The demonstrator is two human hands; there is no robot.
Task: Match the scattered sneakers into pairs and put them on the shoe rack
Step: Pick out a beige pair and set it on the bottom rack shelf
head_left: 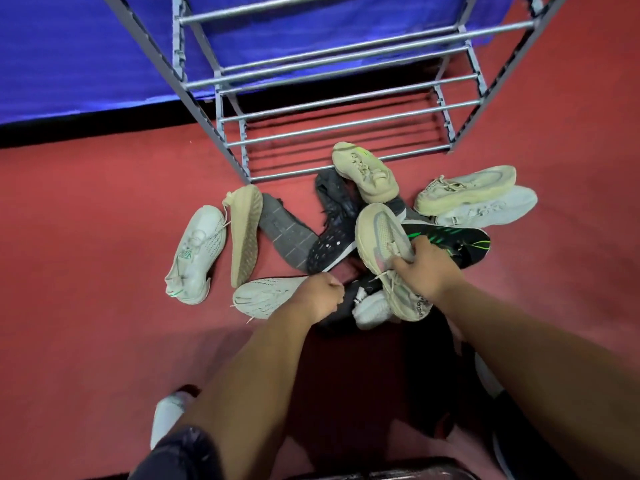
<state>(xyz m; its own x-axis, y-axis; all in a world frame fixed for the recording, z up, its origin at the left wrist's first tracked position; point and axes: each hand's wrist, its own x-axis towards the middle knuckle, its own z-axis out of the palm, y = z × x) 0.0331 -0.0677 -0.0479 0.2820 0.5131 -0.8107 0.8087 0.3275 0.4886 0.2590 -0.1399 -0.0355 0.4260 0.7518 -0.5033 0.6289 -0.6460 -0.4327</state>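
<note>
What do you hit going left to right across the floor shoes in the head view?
White sneaker with green trim → beige sneaker on its side → grey sole → black sneaker → beige sneaker in the right hand → black-and-green sole.

A grey metal shoe rack stands on the red floor, its bar shelves bare. In front of it the sneakers lie in a loose heap. A white sneaker lies upright at the far left, just beside a beige sneaker tipped on its side, sole showing. A grey sole and a black sneaker overlap mid-heap. Another beige sneaker rests on the rack's lowest bar. To the right, a beige one lies against a pale one, near a black-and-green sneaker.
</note>
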